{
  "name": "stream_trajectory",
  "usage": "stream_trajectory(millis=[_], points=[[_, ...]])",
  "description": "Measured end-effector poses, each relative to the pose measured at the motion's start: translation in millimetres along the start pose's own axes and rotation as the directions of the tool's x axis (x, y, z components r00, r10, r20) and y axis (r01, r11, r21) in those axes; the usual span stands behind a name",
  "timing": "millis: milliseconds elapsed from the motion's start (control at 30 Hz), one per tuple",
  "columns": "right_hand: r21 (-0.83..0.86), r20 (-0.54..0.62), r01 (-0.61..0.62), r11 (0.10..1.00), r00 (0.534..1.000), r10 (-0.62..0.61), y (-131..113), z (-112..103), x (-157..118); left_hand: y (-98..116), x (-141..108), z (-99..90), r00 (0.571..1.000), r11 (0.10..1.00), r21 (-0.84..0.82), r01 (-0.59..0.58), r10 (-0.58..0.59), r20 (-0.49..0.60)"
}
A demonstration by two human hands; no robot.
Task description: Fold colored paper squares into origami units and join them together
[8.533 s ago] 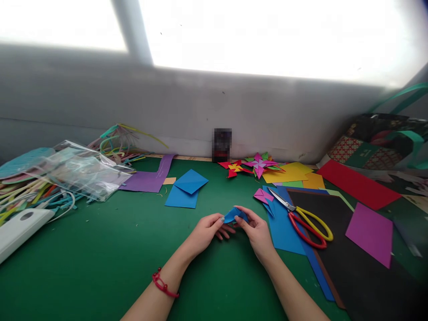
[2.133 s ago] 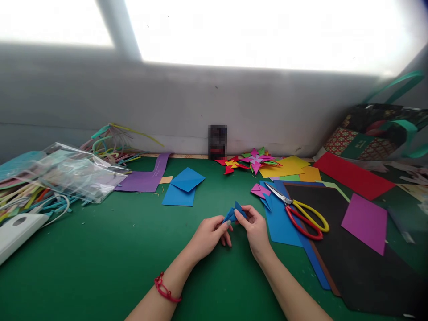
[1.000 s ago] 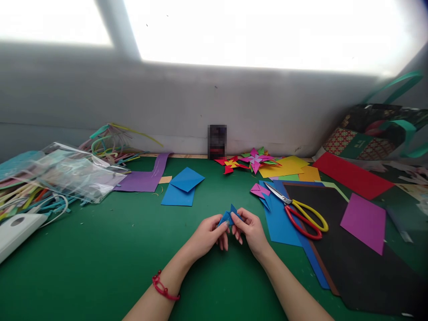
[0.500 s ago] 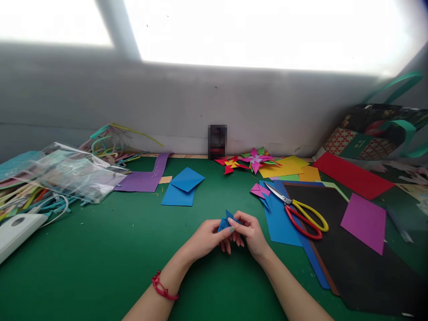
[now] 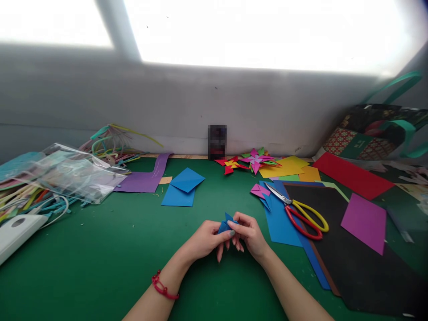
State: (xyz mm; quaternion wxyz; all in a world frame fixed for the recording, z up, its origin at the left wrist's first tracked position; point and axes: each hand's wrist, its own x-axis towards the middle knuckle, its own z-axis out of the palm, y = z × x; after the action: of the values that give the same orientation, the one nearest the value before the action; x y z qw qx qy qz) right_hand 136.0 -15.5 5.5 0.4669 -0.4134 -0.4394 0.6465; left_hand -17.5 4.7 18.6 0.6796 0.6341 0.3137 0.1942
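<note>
A small folded piece of blue paper (image 5: 224, 226) is pinched between both hands just above the green tabletop. My left hand (image 5: 209, 238) grips its left side, with the thumb across the front. My right hand (image 5: 250, 232) pinches its right edge between thumb and fingers. One pointed flap of the paper sticks up between the hands; the lower part is hidden by the fingers. Beyond them lie two blue paper squares (image 5: 182, 187), one overlapping the other. To the right sit small folded pink paper (image 5: 259, 191) and blue paper (image 5: 266, 203) pieces.
Scissors (image 5: 294, 209) with red and yellow handles rest on blue and black sheets (image 5: 334, 249) at right. Paper flowers (image 5: 256, 159) stand near the wall. A clear plastic bag (image 5: 80, 174), coloured strips and a white power strip (image 5: 20, 229) occupy the left. A gift bag (image 5: 361, 138) is back right.
The hands stay in the same place around the blue paper. The lower fingers have shifted slightly, with one left fingertip reaching further down; the upright flap sits a little lower.
</note>
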Motion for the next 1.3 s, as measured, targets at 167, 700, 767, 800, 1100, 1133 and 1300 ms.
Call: stream_trajectory(millis=[167,700,767,800,1100,1133,1300], points=[[-0.063,-0.001,0.042,0.997,0.999,-0.042,-1.7,1.9,-1.1,0.1,0.0,-0.2,1.0,1.0,0.025,0.001,-0.001,-0.016],[-0.146,-0.076,0.066,0.987,0.994,-0.078,0.9,2.0,1.2,-2.4,0.7,4.3,0.995,0.994,0.105,0.04,-0.03,-0.097],[-0.155,-0.109,0.079,0.985,0.989,-0.096,0.8,2.1,1.4,-2.9,0.5,3.3,0.996,0.994,0.105,0.038,-0.03,-0.078],[-0.156,-0.122,0.08,0.985,0.988,-0.099,0.7,2.1,1.6,-3.3,0.5,2.7,0.997,0.994,0.107,0.034,-0.027,-0.071],[-0.126,-0.132,0.045,0.991,0.989,-0.062,1.2,1.6,3.0,-4.0,1.2,0.4,0.999,0.995,0.1,0.007,-0.003,-0.041],[-0.121,-0.134,0.043,0.992,0.989,-0.06,1.2,1.6,3.1,-3.0,1.0,0.6,0.999,0.996,0.091,0.012,-0.009,-0.04],[-0.108,-0.177,0.057,0.993,0.981,-0.076,1.0,0.6,3.8,2.6,-0.4,2.3,0.998,0.998,0.051,0.044,-0.043,-0.038]])
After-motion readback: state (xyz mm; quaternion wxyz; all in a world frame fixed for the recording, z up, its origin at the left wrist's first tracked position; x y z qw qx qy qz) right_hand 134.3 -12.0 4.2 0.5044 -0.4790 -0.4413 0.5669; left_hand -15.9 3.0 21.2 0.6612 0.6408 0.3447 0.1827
